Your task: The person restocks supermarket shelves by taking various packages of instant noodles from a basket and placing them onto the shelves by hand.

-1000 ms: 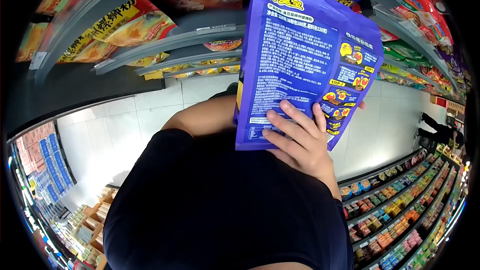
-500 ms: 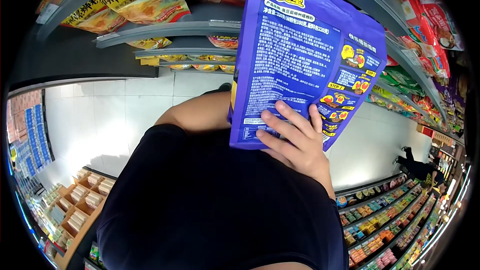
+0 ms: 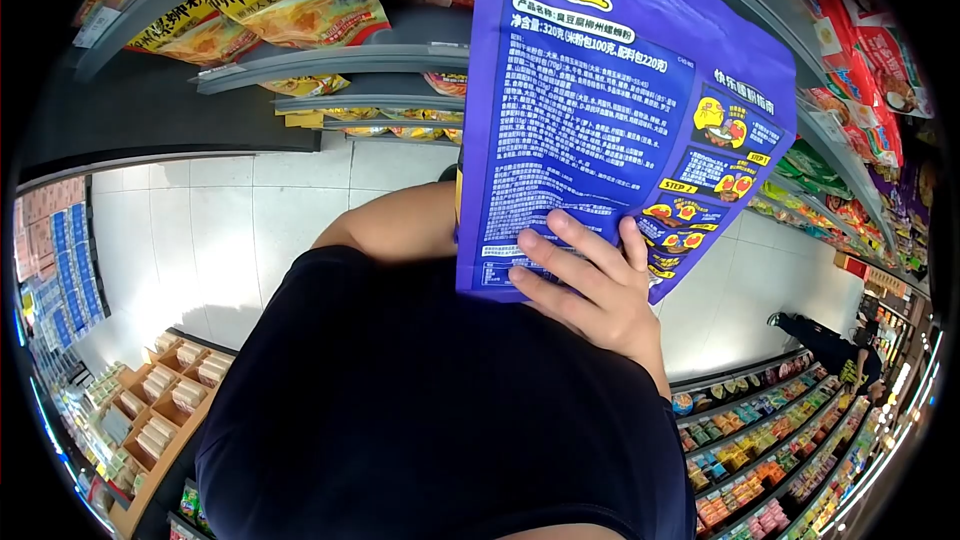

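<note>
A large purple bag of instant rice noodles [image 3: 580, 140] is held up in front of my chest, its printed back side facing me. My right hand [image 3: 595, 285] grips its lower right part. Several fingers rest spread over the front print, and the thumb is out of sight, apparently behind the lower edge. My left forearm [image 3: 410, 220] runs behind the bag from the left. The bag hides my left hand completely, so its fingers and grip do not show.
Shelves [image 3: 330, 63] with yellow noodle bags [image 3: 300, 5] stand ahead. More shelves with red packets [image 3: 860, 80] are at the right. Racks of colourful goods [image 3: 770, 440] line the lower right, near a person in dark clothes [image 3: 830, 345]. A wooden display [image 3: 160, 420] stands lower left.
The bag looks slightly larger and nearer, its upper part shifted a little. My right hand keeps its hold. The distant person's pose has changed slightly.
</note>
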A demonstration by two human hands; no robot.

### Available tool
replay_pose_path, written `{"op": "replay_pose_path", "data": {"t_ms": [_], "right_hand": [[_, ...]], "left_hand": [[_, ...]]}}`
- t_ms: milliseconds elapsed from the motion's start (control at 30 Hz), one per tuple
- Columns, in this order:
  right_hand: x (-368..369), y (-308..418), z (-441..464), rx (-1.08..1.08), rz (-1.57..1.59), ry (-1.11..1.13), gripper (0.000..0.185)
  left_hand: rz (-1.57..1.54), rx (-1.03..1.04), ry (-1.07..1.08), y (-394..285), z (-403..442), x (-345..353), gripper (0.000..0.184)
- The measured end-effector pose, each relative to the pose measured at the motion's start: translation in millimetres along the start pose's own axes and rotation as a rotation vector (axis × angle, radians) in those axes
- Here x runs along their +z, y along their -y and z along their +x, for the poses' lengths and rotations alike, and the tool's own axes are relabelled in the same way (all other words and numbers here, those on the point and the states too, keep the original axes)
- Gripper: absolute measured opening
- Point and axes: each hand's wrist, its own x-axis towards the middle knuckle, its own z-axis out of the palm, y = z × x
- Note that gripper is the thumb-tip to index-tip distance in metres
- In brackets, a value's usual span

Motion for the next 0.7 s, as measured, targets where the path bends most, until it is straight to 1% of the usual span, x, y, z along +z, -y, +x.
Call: {"op": "replay_pose_path", "data": {"t_ms": [700], "right_hand": [[3, 8, 5, 0.047, -0.051, -0.024, 0.026]], "left_hand": [[-0.019, -0.053, -0.082, -9, -16, 6, 0.066]]}}
